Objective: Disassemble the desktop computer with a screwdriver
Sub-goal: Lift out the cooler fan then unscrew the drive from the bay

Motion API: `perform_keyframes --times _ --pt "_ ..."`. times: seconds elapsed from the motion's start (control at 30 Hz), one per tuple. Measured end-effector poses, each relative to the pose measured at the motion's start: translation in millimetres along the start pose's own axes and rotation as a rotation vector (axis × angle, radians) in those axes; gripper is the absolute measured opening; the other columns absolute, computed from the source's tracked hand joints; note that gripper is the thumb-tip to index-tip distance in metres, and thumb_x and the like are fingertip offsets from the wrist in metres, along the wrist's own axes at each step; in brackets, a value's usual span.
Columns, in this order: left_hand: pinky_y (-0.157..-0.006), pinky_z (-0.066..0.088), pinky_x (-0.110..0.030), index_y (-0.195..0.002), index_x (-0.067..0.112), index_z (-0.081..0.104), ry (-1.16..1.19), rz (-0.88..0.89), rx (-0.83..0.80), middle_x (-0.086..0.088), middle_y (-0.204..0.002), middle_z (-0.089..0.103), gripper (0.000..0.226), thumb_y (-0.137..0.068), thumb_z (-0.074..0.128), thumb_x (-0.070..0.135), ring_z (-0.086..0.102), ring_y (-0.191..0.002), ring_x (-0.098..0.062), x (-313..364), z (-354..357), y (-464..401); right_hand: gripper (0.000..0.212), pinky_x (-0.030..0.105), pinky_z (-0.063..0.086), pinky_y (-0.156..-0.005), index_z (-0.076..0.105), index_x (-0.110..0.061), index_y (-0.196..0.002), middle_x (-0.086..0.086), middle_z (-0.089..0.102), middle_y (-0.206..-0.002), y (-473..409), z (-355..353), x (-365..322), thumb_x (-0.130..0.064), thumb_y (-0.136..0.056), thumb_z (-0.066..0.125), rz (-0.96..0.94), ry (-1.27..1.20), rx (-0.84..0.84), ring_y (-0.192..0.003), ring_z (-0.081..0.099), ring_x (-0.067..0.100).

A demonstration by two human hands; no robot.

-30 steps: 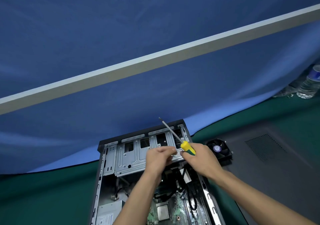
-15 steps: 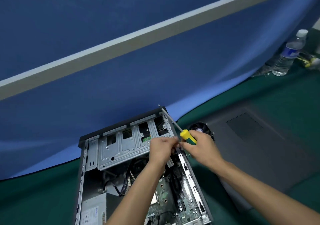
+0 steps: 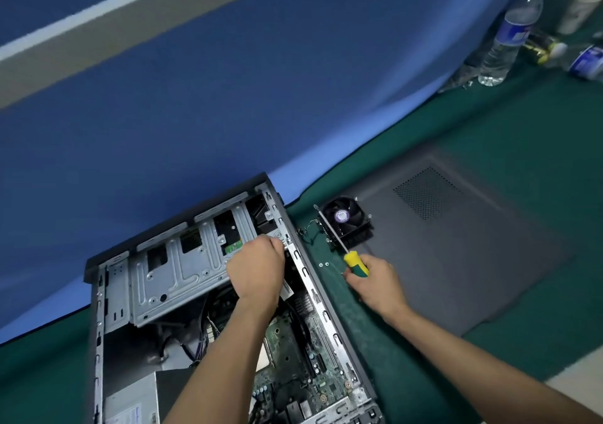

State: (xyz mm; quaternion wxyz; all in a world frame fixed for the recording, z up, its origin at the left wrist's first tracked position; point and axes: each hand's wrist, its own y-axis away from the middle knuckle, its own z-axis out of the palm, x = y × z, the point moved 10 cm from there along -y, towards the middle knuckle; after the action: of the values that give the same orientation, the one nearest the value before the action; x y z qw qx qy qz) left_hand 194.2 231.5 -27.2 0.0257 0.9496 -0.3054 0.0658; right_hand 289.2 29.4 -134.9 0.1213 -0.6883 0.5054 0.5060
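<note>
The open desktop case (image 3: 303,273) lies on its side on the green mat, its motherboard (image 3: 293,352) and silver drive cage (image 3: 176,273) exposed. My left hand (image 3: 257,270) is inside the case at the cage's right end, fingers curled at something small near the top rail; what it holds is hidden. My right hand (image 3: 375,283) is outside the case on the mat and grips the yellow-and-green screwdriver (image 3: 346,250), whose shaft points up-left toward the removed cooler fan (image 3: 346,221).
The grey side panel (image 3: 456,244) lies flat right of the case. A few loose screws (image 3: 323,264) sit on the green mat (image 3: 538,136) beside the screwdriver. Water bottles (image 3: 509,32) stand at the far right. A blue curtain (image 3: 228,113) hangs behind.
My right hand has moved with the screwdriver from the case's top rail out to the right onto the mat. My left hand stays at the drive cage. The view has shifted left and down.
</note>
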Motion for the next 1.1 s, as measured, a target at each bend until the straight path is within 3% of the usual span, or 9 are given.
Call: perform_keyframes --times 0.2,0.33,0.57,0.87,0.93,0.97,1.03,1.1 --pt "-0.043 0.015 -0.02 -0.059 0.015 0.049 0.016 -0.033 0.024 0.007 -0.044 0.036 0.025 -0.083 0.044 0.01 0.029 -0.037 -0.009 -4.0 7.2 -2.5 0.02 0.021 0.032 -0.044 0.055 -0.024 -0.069 -0.006 0.056 -0.058 -22.9 21.7 12.0 -0.029 -0.086 0.065 0.049 0.18 0.063 -0.049 0.047 0.01" --pt "-0.042 0.014 -0.021 -0.058 0.019 0.044 0.103 -0.053 0.098 0.01 -0.042 0.033 0.031 -0.089 0.045 0.017 0.027 -0.036 -0.006 -7.9 4.1 0.4 0.011 0.029 0.049 -0.06 0.061 -0.019 -0.087 -0.002 0.061 -0.069 -33.4 29.0 3.9 -0.03 -0.087 0.061 -0.001 0.342 0.09 -0.065 0.058 0.02" --pt "-0.043 0.011 -0.019 -0.054 0.019 0.04 0.122 -0.066 0.146 0.009 -0.04 0.028 0.038 -0.091 0.049 0.02 0.022 -0.034 -0.005 -8.6 2.2 1.8 0.017 0.033 0.052 -0.068 0.06 -0.019 -0.1 0.0 0.065 -0.077 -40.9 44.8 0.2 -0.032 -0.091 0.057 -0.048 0.513 0.055 -0.073 0.062 0.024" --pt "-0.042 0.01 -0.018 -0.057 0.019 0.038 0.149 -0.013 0.177 0.011 -0.041 0.026 0.038 -0.092 0.052 0.022 0.02 -0.033 -0.004 -5.2 0.5 4.3 0.02 0.032 0.046 -0.064 0.059 -0.02 -0.081 -0.001 0.061 -0.069 -21.3 13.2 -18.5 -0.038 -0.088 0.057 -0.116 0.347 0.046 -0.067 0.056 0.024" --pt "-0.042 0.01 -0.02 -0.071 0.016 0.048 0.182 -0.032 0.165 0.011 -0.044 0.031 0.025 -0.094 0.049 0.027 0.025 -0.034 -0.004 -9.2 0.8 5.3 0.025 0.034 0.048 -0.066 0.052 -0.023 -0.076 0.0 0.062 -0.069 -15.2 -0.4 -36.2 -0.045 -0.089 0.055 -0.168 0.342 0.053 -0.068 0.057 0.026" --pt "-0.042 0.011 -0.02 -0.09 0.015 0.053 0.199 -0.043 0.155 0.012 -0.045 0.035 0.016 -0.095 0.047 0.03 0.028 -0.035 -0.003 -11.1 0.4 5.7 0.029 0.035 0.048 -0.067 0.05 -0.023 -0.074 0.0 0.061 -0.067 -12.6 -7.0 -46.0 -0.048 -0.089 0.054 -0.188 0.344 0.05 -0.069 0.057 0.026" --pt "-0.041 0.013 -0.021 -0.131 0.017 0.036 0.224 -0.056 0.135 0.011 -0.047 0.04 0.039 -0.095 0.044 0.03 0.034 -0.035 -0.005 -12.5 -2.1 6.5 0.035 0.033 0.048 -0.066 0.048 -0.023 -0.068 -0.006 0.054 -0.059 -7.3 -15.0 -67.5 -0.051 -0.089 0.052 -0.233 0.376 0.01 -0.067 0.057 0.023" --pt "-0.039 0.016 -0.023 -0.145 0.027 0.013 0.22 0.023 0.114 0.01 -0.052 0.042 0.056 -0.096 0.041 0.028 0.036 -0.037 -0.007 -6.1 -5.2 6.7 0.037 0.03 0.044 -0.062 0.044 -0.025 -0.061 -0.008 0.048 -0.056 -3.2 -17.4 -88.8 -0.051 -0.087 0.051 -0.277 0.475 -0.048 -0.065 0.055 0.021"
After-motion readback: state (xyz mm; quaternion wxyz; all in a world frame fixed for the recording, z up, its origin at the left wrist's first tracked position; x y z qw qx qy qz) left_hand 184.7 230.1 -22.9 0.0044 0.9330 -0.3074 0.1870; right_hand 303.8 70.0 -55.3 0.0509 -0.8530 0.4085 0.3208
